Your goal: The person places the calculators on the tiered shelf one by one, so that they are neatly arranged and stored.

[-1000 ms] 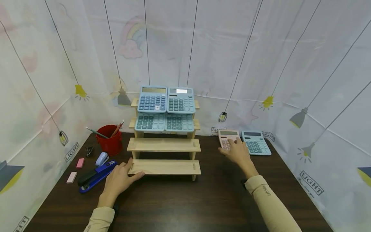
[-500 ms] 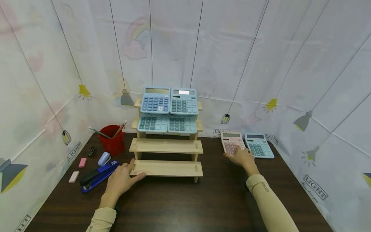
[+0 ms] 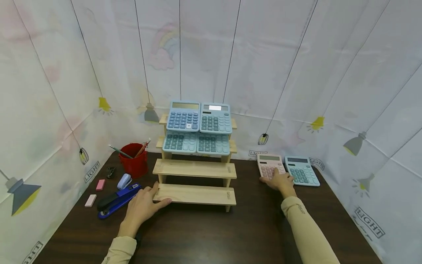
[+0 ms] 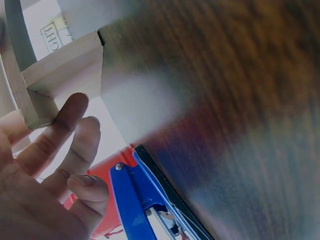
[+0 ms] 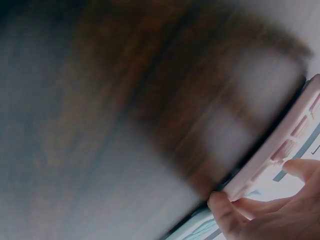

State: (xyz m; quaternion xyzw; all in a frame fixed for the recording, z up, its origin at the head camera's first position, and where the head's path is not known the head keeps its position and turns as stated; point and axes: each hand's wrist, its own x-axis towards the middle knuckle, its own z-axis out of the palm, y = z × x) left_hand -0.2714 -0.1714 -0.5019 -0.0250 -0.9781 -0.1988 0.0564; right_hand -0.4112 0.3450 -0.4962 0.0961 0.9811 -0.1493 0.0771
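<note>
My left hand (image 3: 141,207) rests at the left end of the lowest board of a wooden tiered stand (image 3: 194,168), thumb stretched along its front edge. In the left wrist view, fingers (image 4: 82,137) reach past the board's end and a leg of the stand. My right hand (image 3: 280,182) grips the near end of a pink calculator (image 3: 268,163), thumb by its left corner and fingers over toward the right. The right wrist view shows a fingertip at the pink calculator's (image 5: 270,160) edge. Close beside lies a light blue calculator (image 3: 301,170).
Several blue calculators (image 3: 182,116) stand on the upper two tiers. To the left are a blue stapler (image 3: 118,200), a red bucket (image 3: 135,167) with pencils, a small pale stapler (image 3: 124,181), two erasers (image 3: 100,184) and black clips (image 3: 110,172). A printed curtain (image 3: 250,73) surrounds the table.
My right hand has slid back over the pink calculator to its near end; that calculator keeps its place beside the blue one. My left hand stays at the stand. The head view has shifted left.
</note>
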